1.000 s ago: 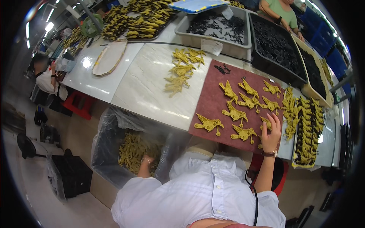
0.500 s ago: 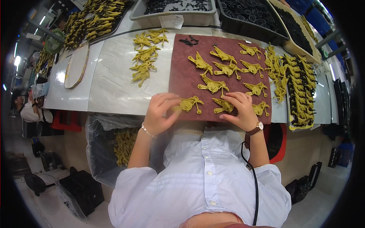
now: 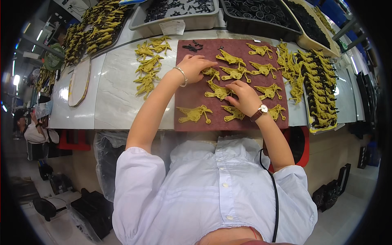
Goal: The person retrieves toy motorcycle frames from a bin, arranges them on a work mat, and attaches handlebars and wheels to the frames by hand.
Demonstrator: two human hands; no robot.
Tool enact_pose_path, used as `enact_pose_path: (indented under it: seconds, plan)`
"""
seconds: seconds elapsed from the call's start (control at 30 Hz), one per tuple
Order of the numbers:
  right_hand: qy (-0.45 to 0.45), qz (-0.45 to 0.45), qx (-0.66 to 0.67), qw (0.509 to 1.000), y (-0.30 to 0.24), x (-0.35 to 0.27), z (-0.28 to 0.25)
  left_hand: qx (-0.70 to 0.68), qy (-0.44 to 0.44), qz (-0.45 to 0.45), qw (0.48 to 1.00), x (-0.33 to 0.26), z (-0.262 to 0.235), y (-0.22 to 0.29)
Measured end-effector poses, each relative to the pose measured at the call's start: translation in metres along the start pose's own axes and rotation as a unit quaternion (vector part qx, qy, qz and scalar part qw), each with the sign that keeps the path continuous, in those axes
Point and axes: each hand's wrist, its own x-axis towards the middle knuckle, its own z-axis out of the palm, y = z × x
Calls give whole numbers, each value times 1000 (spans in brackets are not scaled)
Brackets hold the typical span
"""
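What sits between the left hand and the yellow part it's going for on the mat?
Nothing visible. The left hand already rests its fingertips on a yellow bird-shaped part on the maroon mat; the right hand covers neighbouring parts.

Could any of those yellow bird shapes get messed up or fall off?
Maybe. The left hand and right hand reach among closely spaced yellow pieces on the brown mat, so a wrist could nudge neighbours. The piece near the mat's front edge could perhaps slide off.
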Motion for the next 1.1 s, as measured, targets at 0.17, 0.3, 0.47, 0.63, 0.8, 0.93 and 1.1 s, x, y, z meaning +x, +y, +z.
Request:
enact_pose_path:
  seconds: [0.17, 0.3, 0.47, 0.63, 0.8, 0.93, 1.1]
  plan:
    - [-58, -30, -20, 998, 8, 8, -8, 32, -61, -4, 998, 3, -12, -9]
    - [-64, -41, -18, 997, -5, 25, -9, -14, 58, -83, 995, -7, -13, -32]
    - [-35, -102, -46, 993, -27, 50, 24, -30, 52, -104, 993, -2, 0, -43]
    - [105, -156, -12, 982, -8, 47, 16, -87, 145, -75, 983, -23, -4, -32]
    - [81, -53, -89, 991, 34, 37, -14, -283, 63, -46, 956, -50, -16, 12]
    - [42, -68, -126, 989, 46, 39, -10, -176, 32, 0, 984, -58, -7, 27]
    - [15, -84, -90, 992, 33, 33, -21, -172, 67, 11, 983, -63, 4, 21]
